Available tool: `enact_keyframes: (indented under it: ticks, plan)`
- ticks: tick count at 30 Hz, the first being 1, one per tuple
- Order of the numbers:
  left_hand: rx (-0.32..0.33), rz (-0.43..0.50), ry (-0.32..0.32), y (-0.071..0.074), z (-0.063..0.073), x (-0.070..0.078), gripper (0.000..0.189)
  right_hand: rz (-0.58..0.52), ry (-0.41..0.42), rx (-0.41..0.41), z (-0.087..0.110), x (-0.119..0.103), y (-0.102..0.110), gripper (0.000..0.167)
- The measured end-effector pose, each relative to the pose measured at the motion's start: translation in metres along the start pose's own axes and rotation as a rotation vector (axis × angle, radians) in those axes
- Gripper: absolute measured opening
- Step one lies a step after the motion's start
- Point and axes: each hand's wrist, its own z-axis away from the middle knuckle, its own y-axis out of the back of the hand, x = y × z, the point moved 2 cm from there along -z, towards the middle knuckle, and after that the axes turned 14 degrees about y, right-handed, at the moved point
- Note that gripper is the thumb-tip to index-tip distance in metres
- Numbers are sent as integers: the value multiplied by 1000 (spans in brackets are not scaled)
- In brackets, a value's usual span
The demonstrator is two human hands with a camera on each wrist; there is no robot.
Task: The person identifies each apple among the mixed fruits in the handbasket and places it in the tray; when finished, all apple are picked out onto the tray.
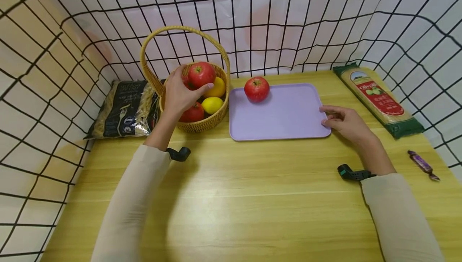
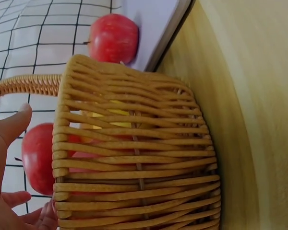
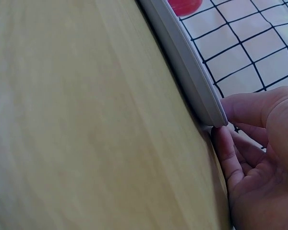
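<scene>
My left hand [image 1: 180, 93] reaches over a wicker basket [image 1: 203, 125] with a tall arched handle. Its thumb and fingers are spread around a red apple [image 1: 201, 75] on top of the fruit; in the left wrist view the thumb stands apart from that apple [image 2: 38, 158]. Below lie another red apple [image 1: 193, 113], a yellow lemon [image 1: 212, 105] and an orange-yellow fruit [image 1: 216, 88]. On the right, my right hand [image 1: 346, 123] pinches the edge of a lilac tray [image 1: 281, 117]; the right wrist view shows thumb and finger at the tray corner [image 3: 213, 112]. One red apple [image 1: 257, 89] sits at the tray's back left.
A dark bag of pasta [image 1: 124, 109] lies left of the basket. At the right are a green-and-red packet of noodles [image 1: 379, 99] and a purple wrapped candy [image 1: 423, 164]. Black wire grid panels [image 1: 267, 25] surround the wooden table [image 1: 252, 198] at back and sides.
</scene>
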Motion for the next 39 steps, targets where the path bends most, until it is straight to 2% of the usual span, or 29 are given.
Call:
enact_keyframes:
  ticks: [4, 8, 23, 31, 39]
  plan:
    - [-12, -25, 39, -2, -5, 0, 108, 3, 0, 1, 0, 2, -1, 52]
    - [-24, -39, 52, -6, -10, 2, 108, 6, -6, 4, 0, 3, -2, 51]
    - [-14, -105, 39, -17, -19, 7, 105, 6, -25, 2, 0, 2, -1, 52]
    - [0, -89, 6, -19, -17, 8, 98, 13, -23, -1, -1, 1, 0, 52]
    - [-24, -55, -51, -8, -11, 4, 97, 15, -29, -7, -2, 1, 0, 51]
